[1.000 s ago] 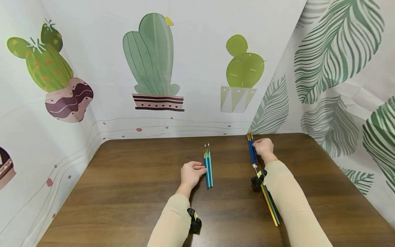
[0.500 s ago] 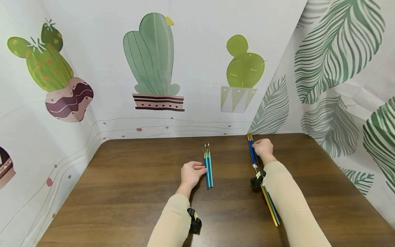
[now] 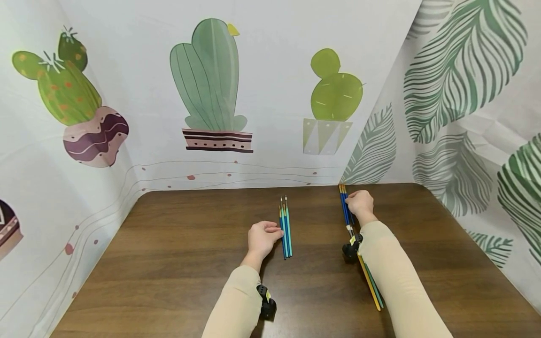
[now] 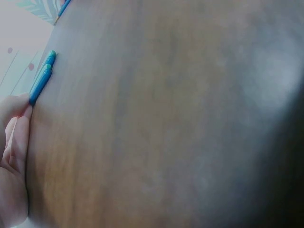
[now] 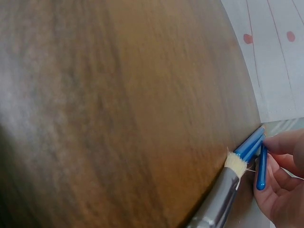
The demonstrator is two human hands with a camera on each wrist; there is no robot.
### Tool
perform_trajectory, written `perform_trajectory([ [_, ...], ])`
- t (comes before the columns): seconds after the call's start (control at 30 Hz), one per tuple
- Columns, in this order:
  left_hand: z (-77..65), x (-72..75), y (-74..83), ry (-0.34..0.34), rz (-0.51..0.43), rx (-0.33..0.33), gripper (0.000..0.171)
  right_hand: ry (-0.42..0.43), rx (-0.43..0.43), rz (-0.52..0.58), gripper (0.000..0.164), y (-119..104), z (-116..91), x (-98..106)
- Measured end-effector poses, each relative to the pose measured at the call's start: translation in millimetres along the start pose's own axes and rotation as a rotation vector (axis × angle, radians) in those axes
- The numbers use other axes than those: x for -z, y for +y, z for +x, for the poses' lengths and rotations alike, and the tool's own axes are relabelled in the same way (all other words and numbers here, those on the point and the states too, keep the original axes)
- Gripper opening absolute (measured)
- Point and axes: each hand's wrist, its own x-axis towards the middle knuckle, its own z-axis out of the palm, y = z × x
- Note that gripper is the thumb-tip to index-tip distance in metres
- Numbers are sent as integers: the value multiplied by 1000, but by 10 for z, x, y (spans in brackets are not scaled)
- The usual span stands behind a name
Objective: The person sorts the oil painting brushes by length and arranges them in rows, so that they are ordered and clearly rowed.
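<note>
In the head view, my left hand pinches the leftmost blue paintbrush between thumb and fingers. That brush lies against a small row of teal-handled paintbrushes, tips pointing to the back. My right hand is at the table's far right. In the right wrist view its thumb and fingers pinch a slim blue paintbrush, whose handle end shows below the thumb. Right beside it lie other blue paintbrushes. The left wrist view shows blue handle ends beyond the left fingertips.
Nearer the front, a yellow-handled paintbrush and a green-handled one lie partly under the right forearm. A wide pale-bristled brush touches the blue handle ends. The brown wooden table meets a printed cloth behind.
Both hands stay almost where they were, and the paintbrushes have not visibly moved. The right forearm has shifted very slightly to the left.
</note>
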Motion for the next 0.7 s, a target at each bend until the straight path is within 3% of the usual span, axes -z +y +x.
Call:
perform_trajectory([
  [0.7, 12, -11, -19, -1, -3, 2, 28, 25, 21, 13, 29, 29, -46, 20],
])
